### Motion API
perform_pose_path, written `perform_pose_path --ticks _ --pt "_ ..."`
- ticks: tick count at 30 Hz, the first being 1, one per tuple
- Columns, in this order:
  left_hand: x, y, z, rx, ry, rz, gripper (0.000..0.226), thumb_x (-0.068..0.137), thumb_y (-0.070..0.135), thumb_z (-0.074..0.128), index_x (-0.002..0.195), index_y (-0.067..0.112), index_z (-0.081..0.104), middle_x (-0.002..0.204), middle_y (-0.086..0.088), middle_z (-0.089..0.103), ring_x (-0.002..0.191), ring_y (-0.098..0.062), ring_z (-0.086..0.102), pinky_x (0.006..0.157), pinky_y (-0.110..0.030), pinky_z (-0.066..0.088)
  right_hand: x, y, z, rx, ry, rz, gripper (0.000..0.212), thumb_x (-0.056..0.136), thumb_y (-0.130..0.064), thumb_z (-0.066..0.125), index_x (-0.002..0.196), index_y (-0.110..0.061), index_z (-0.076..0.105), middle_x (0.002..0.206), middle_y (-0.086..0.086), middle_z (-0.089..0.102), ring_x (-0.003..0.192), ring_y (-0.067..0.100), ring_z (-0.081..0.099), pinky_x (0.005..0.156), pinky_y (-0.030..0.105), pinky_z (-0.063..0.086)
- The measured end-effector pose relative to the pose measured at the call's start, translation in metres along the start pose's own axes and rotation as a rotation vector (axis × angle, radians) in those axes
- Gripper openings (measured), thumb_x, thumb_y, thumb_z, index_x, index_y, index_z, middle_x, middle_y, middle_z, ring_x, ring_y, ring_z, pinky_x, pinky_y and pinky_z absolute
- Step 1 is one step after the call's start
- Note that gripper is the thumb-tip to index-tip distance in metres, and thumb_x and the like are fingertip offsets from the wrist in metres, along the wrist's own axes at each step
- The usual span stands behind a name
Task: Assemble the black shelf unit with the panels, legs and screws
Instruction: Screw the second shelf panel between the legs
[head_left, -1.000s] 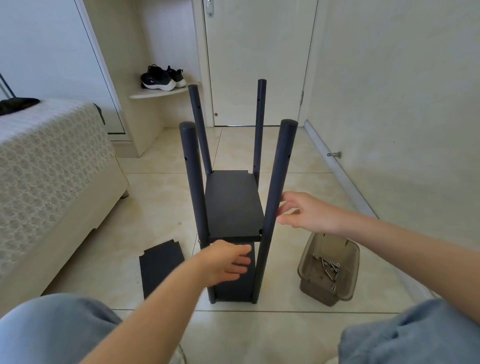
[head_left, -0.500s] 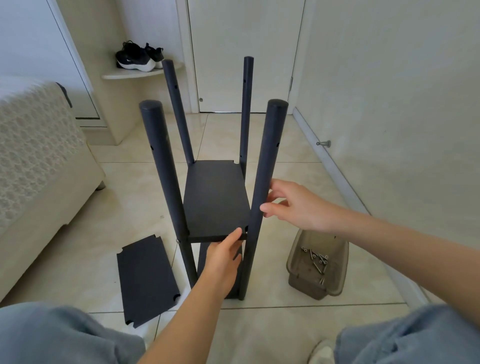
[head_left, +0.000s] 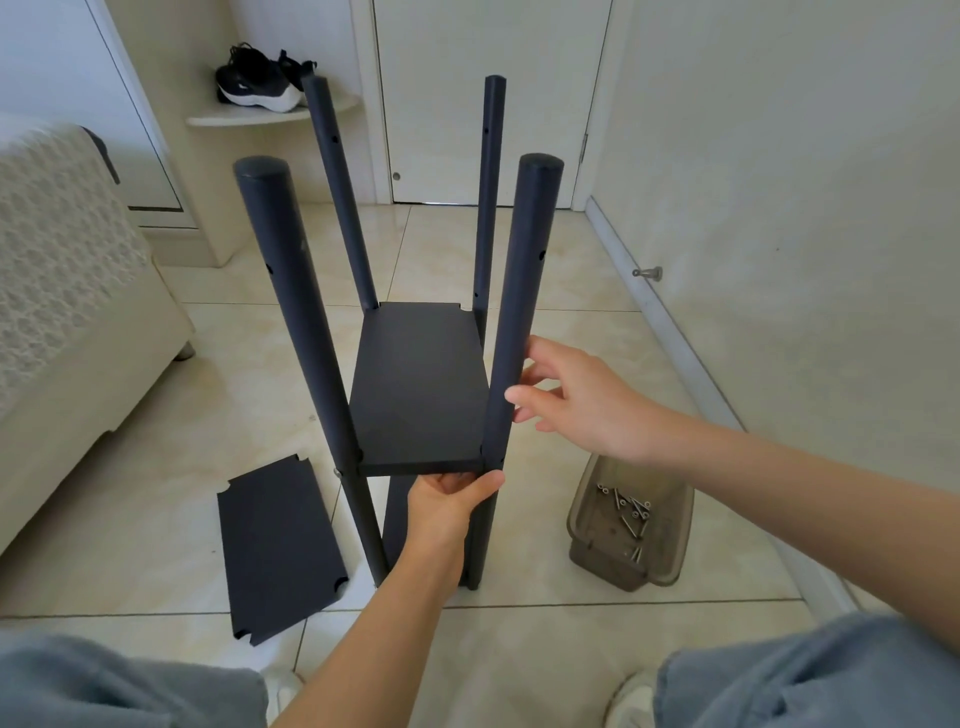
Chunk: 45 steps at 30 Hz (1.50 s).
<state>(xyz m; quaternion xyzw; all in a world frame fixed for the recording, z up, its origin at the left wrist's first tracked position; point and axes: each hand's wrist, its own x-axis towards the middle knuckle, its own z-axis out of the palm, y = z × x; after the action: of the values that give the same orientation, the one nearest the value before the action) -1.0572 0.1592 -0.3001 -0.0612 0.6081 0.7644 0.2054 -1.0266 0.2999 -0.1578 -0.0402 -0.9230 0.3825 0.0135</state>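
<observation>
Our left forearm ran up from 6 o'clock toward 12, and our left hand sat knuckles down, fingers curled up under the front edge of the shelf panel with the thumb stretched out toward 3 o'clock. Our right arm came in from 4 o'clock. Our right hand was spread loosely, its fingertips and thumb touching the leg at its 9 o'clock.

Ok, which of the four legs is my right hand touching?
The near right leg, beside the screw bin. Your right hand has fingertips on it above the panel; it touches no other.
</observation>
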Motion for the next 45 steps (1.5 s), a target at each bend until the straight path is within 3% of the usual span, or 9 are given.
perform_pose_path --ticks 7,13,19,23,28,32,36,40,45 --pt "0.015 0.01 0.01 0.032 0.065 0.05 0.022 0.078 0.007 0.082 0.085 0.023 0.067 0.071 0.018 0.074 0.073 -0.001 0.07 0.062 -0.012 0.048 0.015 0.002 0.002 0.056 0.067 0.022 0.032 0.1 -0.023 0.051 0.132 -0.022 0.049 0.113 0.0 0.062 0.09 0.016 0.069 0.088 0.041 0.057" --pt "0.042 0.025 0.008 0.089 0.076 0.05 0.021 0.076 0.011 0.084 0.087 0.021 0.07 0.086 0.008 0.077 0.096 -0.02 0.071 0.096 -0.039 0.054 0.041 0.007 0.002 0.161 0.134 0.009 0.029 0.098 -0.022 0.056 0.126 -0.016 0.056 0.113 0.004 0.065 0.096 0.02 0.068 0.088 0.038 0.057" --pt "0.048 0.024 0.011 0.081 0.086 0.059 0.02 0.078 0.011 0.082 0.088 0.022 0.07 0.09 0.006 0.077 0.1 -0.022 0.07 0.104 -0.046 0.05 0.053 0.041 -0.013 0.219 0.054 0.057 0.028 0.094 -0.024 0.062 0.121 -0.016 0.063 0.113 0.0 0.066 0.106 0.014 0.063 0.087 0.033 0.058" --pt "0.046 0.023 0.009 0.059 0.072 0.069 0.019 0.08 0.007 0.079 0.093 0.018 0.071 0.099 -0.003 0.078 0.104 -0.024 0.07 0.105 -0.046 0.049 0.045 0.103 -0.008 0.219 0.034 0.153 0.021 0.092 -0.017 0.065 0.112 -0.01 0.068 0.112 0.002 0.068 0.103 0.021 0.066 0.088 0.041 0.057" --pt "0.043 0.021 0.009 0.022 0.093 0.085 0.021 0.08 0.004 0.077 0.095 0.017 0.071 0.1 -0.004 0.077 0.104 -0.022 0.071 0.104 -0.044 0.05 0.03 0.195 0.019 0.046 -0.059 0.342 0.016 0.091 -0.019 0.067 0.107 -0.016 0.067 0.104 0.002 0.068 0.097 0.019 0.064 0.085 0.03 0.052" --pt "0.043 0.019 0.012 -0.009 0.09 0.094 0.021 0.083 0.0 0.072 0.099 0.014 0.071 0.102 -0.006 0.077 0.102 -0.018 0.072 0.102 -0.04 0.052 0.024 0.258 0.038 -0.182 -0.154 0.492 0.023 0.093 -0.023 0.065 0.113 -0.012 0.067 0.113 0.004 0.066 0.107 0.021 0.061 0.082 0.023 0.043" --pt "0.047 0.014 0.012 -0.009 0.101 0.11 0.022 0.082 0.003 0.071 0.103 0.008 0.069 0.093 -0.003 0.076 0.101 -0.018 0.072 0.101 -0.039 0.053 0.027 0.304 0.055 -0.316 -0.25 0.609 0.02 0.095 -0.016 0.058 0.108 -0.004 0.067 0.11 0.012 0.068 0.101 0.028 0.064 0.083 0.032 0.049" --pt "0.047 0.01 0.012 -0.029 0.127 0.11 0.02 0.083 0.006 0.07 0.102 0.012 0.068 0.094 -0.003 0.075 0.104 -0.019 0.071 0.098 -0.035 0.054 0.037 0.335 0.071 -0.356 -0.293 0.675 0.011 0.093 -0.011 0.053 0.092 -0.004 0.062 0.096 0.014 0.066 0.091 0.03 0.064 0.067 0.03 0.045" --pt "0.047 0.008 0.014 -0.025 0.128 0.126 0.012 0.08 0.008 0.071 0.087 0.017 0.066 0.08 0.003 0.072 0.104 -0.021 0.072 0.083 -0.022 0.058 0.043 0.366 0.087 -0.418 -0.268 0.697 0.014 0.096 -0.016 0.052 0.102 -0.006 0.059 0.111 0.018 0.065 0.097 0.033 0.063 0.07 0.029 0.042"
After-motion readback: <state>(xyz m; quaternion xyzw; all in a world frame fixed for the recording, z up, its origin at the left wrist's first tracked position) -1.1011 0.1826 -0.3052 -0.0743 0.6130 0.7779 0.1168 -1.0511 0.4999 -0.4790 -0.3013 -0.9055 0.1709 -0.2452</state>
